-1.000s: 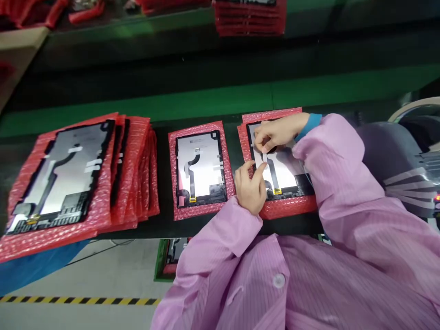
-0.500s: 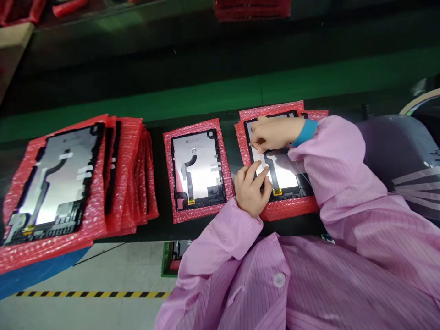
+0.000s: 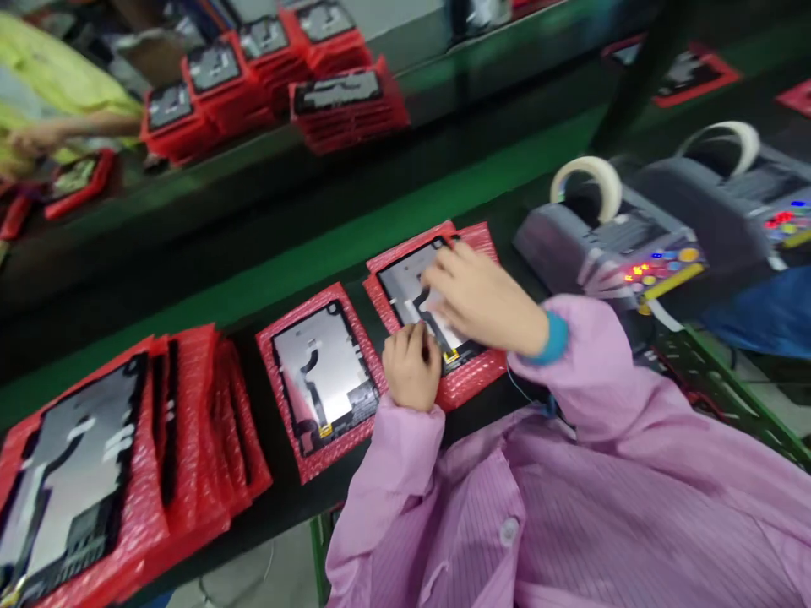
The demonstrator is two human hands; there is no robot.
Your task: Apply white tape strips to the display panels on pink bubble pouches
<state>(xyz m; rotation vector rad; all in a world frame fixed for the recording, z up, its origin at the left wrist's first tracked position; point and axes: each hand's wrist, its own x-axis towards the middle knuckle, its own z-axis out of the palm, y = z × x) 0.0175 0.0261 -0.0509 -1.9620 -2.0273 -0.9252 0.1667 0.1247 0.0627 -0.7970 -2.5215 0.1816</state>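
A tablet screen panel (image 3: 400, 274) lies back side up on red bubble wrap, with a dark ribbon cable and a yellow connector. My left hand (image 3: 413, 369) rests at its lower left edge, fingers loosely bent, a gap between thumb and forefinger. Over the panel's right part is my right hand (image 3: 476, 291), a teal band at its wrist. Its fingers look apart but are slightly smeared; nothing shows in them. A second such panel (image 3: 342, 371) lies to the left on its own red bubble wrap (image 3: 279, 363).
Stacked panels in red bubble wrap (image 3: 196, 431) stand at the left. At the right are two tape dispensers (image 3: 563, 228) with lit displays. More wrapped stacks (image 3: 348, 118) sit on the far bench, near a co-worker's yellow sleeve (image 3: 76, 76).
The view has swung to the right and tilted up, bringing in the tape dispensers and far bench. My right hand has opened from a pinch; my left hand's fingers have drawn closer together.
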